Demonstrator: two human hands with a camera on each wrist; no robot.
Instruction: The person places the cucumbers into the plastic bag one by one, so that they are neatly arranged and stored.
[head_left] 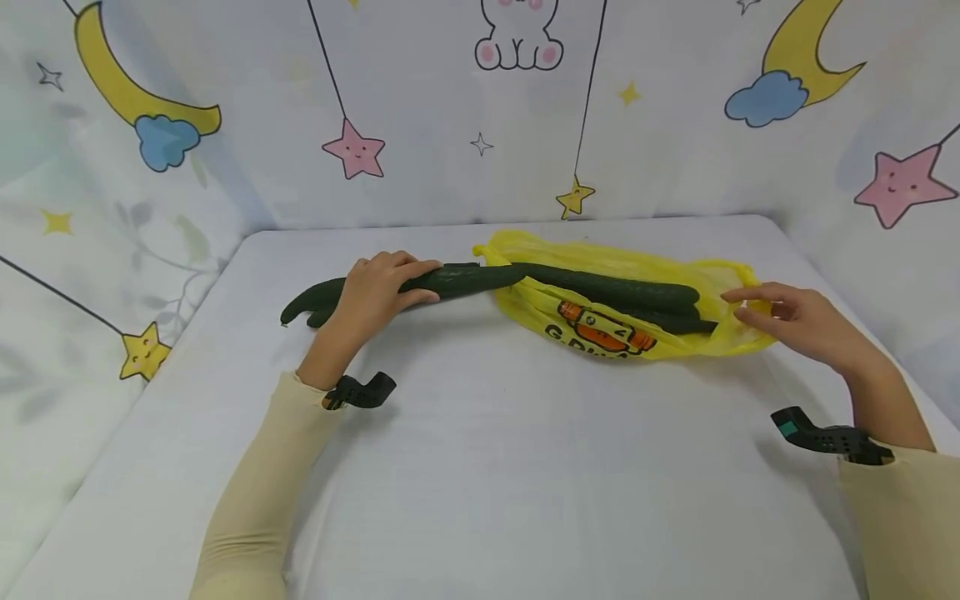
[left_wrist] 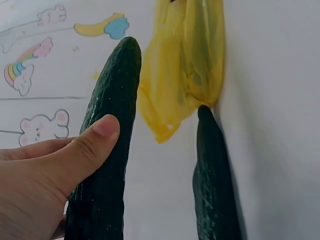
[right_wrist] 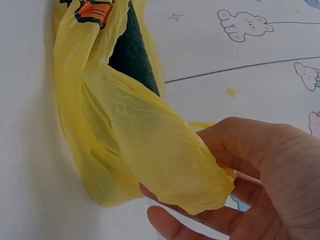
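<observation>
My left hand [head_left: 378,287] grips a dark green cucumber [left_wrist: 112,100], its thumb laid along the upper side. The cucumber's right end reaches the mouth of a yellow plastic bag [head_left: 517,312]. Beside it, partly covered by the hand, lies a second cucumber [left_wrist: 215,175], whose tip meets the bag in the left wrist view. Two more cucumbers, an upper one [head_left: 630,289] and a lower one [head_left: 678,322], show through the bag's open side. At the bag's right end, my right hand [head_left: 806,325] pinches the thin plastic [right_wrist: 165,155], with some fingers beneath it.
A white cloth covers the table [head_left: 555,467]. Behind it hangs a white curtain [head_left: 427,92] printed with moons, stars and a bear. Black camera bands, one on the left wrist [head_left: 363,390] and one on the right wrist [head_left: 828,437], stick out over the cloth.
</observation>
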